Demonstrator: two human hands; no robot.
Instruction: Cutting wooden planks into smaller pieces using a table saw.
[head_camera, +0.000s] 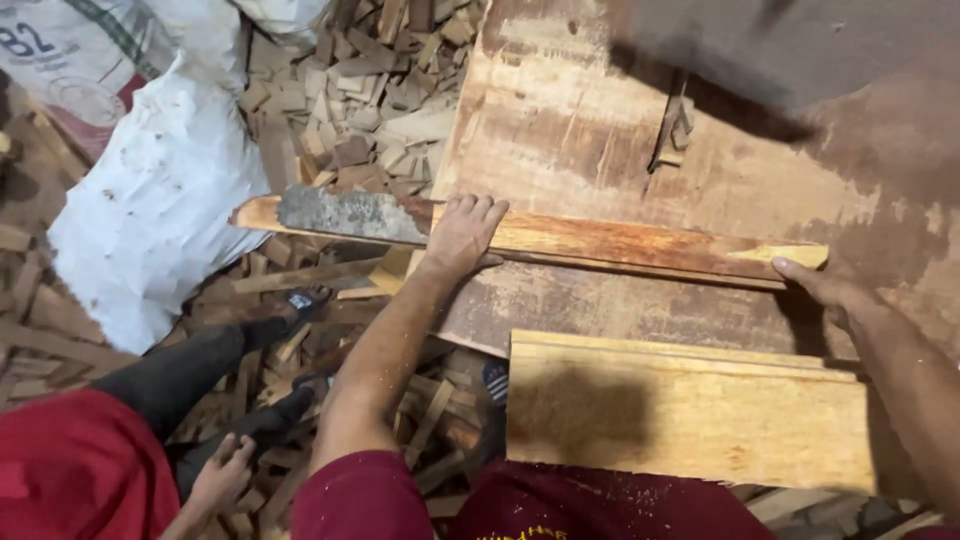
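The left hand (462, 235) lies flat, palm down, on a long reddish plank (600, 243) that stretches across the desk (600, 130). Its fingers are spread and pressed on the plank's top face, so the grip is open, pressing rather than clasping. Just left of that hand the plank carries a grey, rough bark patch (345, 213), and this end juts past the desk edge over the floor.

The right hand (825, 290) meets the plank's other end, which is pale and cut at a slant. The thumb lies along the end and the palm sits just below it; whether the fingers curl under the wood I cannot tell, so this grip is unclear.

Below both hands, nearer the body, a broad pale board (690, 410) lies on the desk, apart from the plank, with bare worn desk between them. Above the left hand, near the far part of the desk, a few small wood chips (675, 130) sit in a dark slot.

Left of the left hand, beyond the desk edge, the floor is heaped with short wood offcuts (370, 90). A white sack (160, 200) leans there, well left of the plank's bark end. At the lower left another person in a red top (60, 465) crouches, one hand (222, 472) down among the scraps.
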